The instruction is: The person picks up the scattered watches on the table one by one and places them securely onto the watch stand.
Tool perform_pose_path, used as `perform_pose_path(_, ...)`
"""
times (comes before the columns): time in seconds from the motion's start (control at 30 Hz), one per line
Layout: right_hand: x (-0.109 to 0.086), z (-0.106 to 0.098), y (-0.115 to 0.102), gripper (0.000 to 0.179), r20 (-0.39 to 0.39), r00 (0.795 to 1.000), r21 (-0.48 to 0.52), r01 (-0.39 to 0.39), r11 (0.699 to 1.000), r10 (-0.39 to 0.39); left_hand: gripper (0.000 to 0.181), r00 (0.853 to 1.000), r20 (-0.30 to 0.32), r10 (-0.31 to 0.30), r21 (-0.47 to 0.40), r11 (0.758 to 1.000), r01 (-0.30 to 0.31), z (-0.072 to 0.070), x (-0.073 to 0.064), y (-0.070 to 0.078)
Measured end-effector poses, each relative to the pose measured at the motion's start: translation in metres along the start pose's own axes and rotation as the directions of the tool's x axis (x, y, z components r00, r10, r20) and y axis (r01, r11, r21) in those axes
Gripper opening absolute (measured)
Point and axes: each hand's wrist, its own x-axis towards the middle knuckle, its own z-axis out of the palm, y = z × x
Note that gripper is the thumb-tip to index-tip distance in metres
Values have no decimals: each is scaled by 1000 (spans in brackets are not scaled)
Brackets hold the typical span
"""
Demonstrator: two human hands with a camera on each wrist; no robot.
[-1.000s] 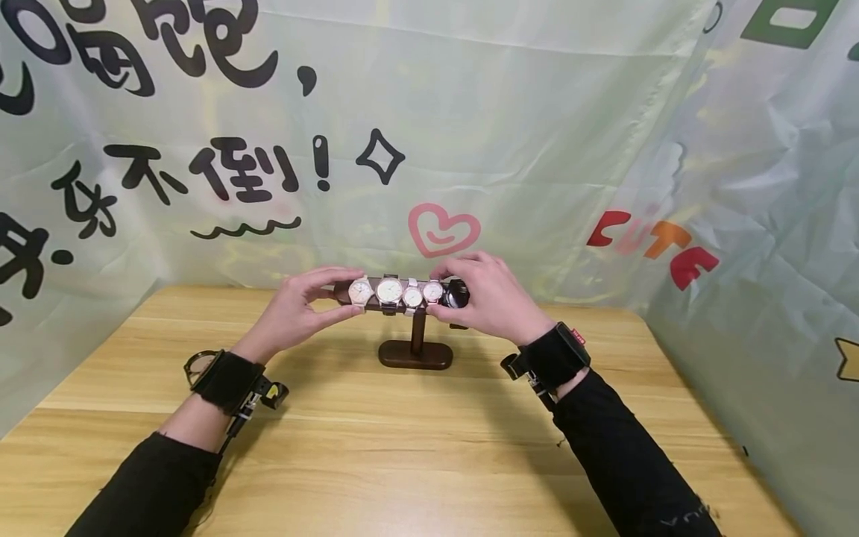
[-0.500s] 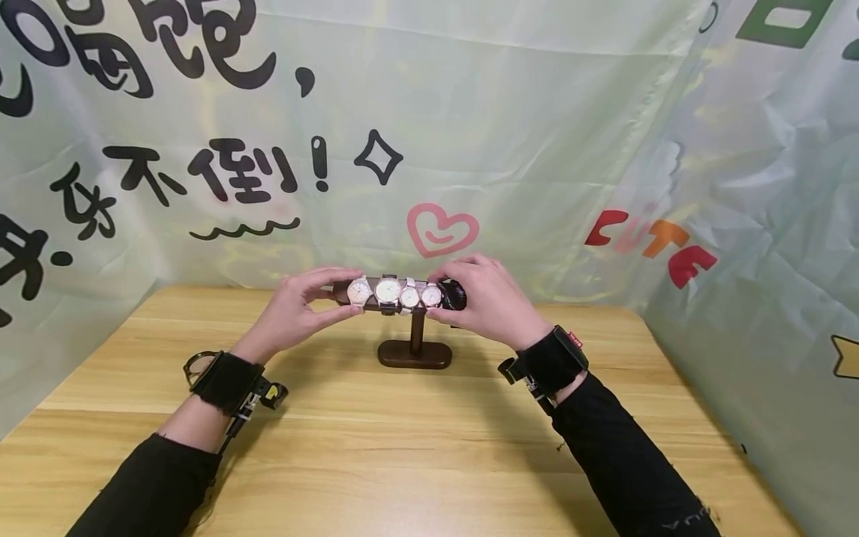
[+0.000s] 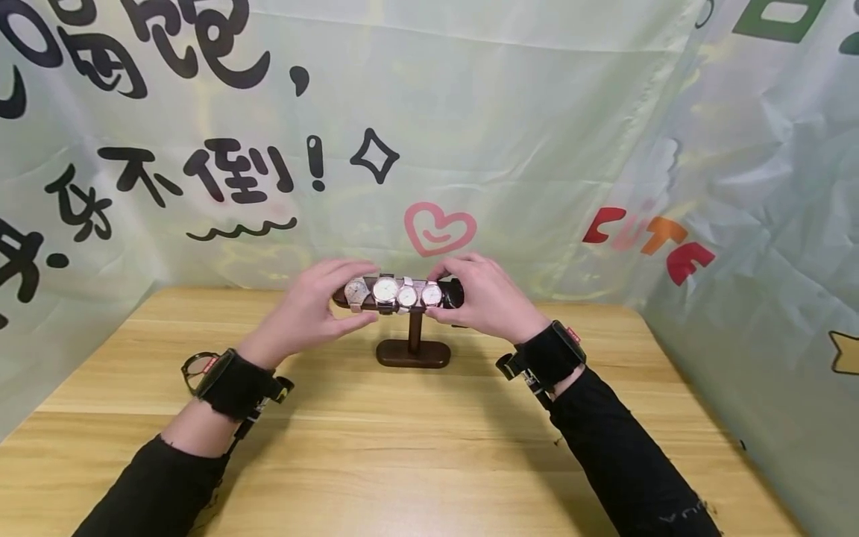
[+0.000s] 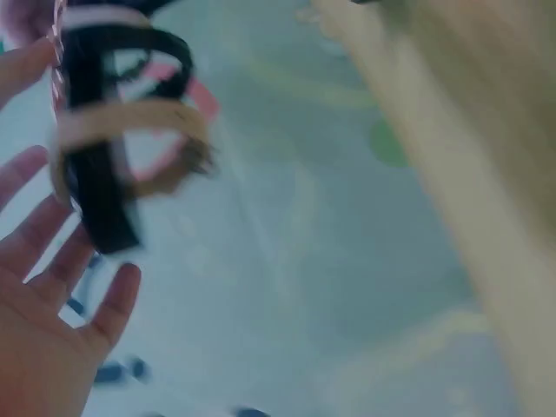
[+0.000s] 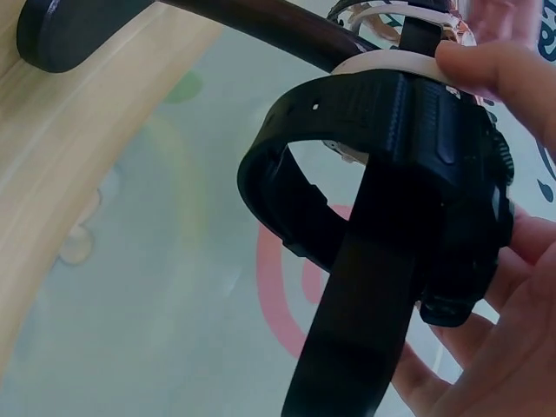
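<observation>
Several wristwatches hang in a row on the bar of a dark brown watch stand (image 3: 413,353). My left hand (image 3: 310,309) spans the bar's left part from the front, thumb below and forefinger above; in the left wrist view its fingers are spread beside a tan-strapped watch (image 4: 130,122). My right hand (image 3: 486,298) pinches a small pale-strapped watch (image 3: 432,294) between thumb and forefinger, above and below its dial. At the bar's right end is a black watch (image 5: 443,200) with a thick strap, partly hidden by that hand in the head view.
The stand is near the back of a light wooden table (image 3: 416,447). Close behind it hangs a pale printed cloth (image 3: 523,149) with lettering and a pink heart (image 3: 439,230). More cloth hangs along the right side. Both wrists wear black camera bands.
My left hand has shifted right, from the leftmost watch toward the second watch, and its wrist has turned. The right hand keeps its place. The head view has drifted slightly.
</observation>
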Motion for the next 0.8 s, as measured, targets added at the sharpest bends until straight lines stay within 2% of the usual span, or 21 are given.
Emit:
perform_pose_path(0.07, 0, -1, 0, 44, 5, 1000, 1, 2, 1000, -2, 70, 998, 38, 45, 81, 996, -48, 1, 10, 10)
perform_pose_path(0.13, 0, -1, 1, 45, 10, 1000, 4, 3, 1000, -3, 71, 994, 89, 65, 152, 985, -78, 3, 19, 17)
perform_pose_path(0.27, 0, -2, 0, 47, 22, 1000, 6, 1, 1000, -1, 65, 985, 140, 96, 207, 970, -124, 7, 31, 24)
perform_pose_path(0.5, 1, 0, -1, 46, 15, 1000, 11, 16, 1000, -16, 46, 987, 125, 97, 176, 977, -118, 14, 34, 25)
perform_pose_path(0.8, -1, 1, 1, 50, 19, 1000, 5, 22, 1000, -22, 49, 988, 121, 91, 156, 982, -110, 18, 31, 26)
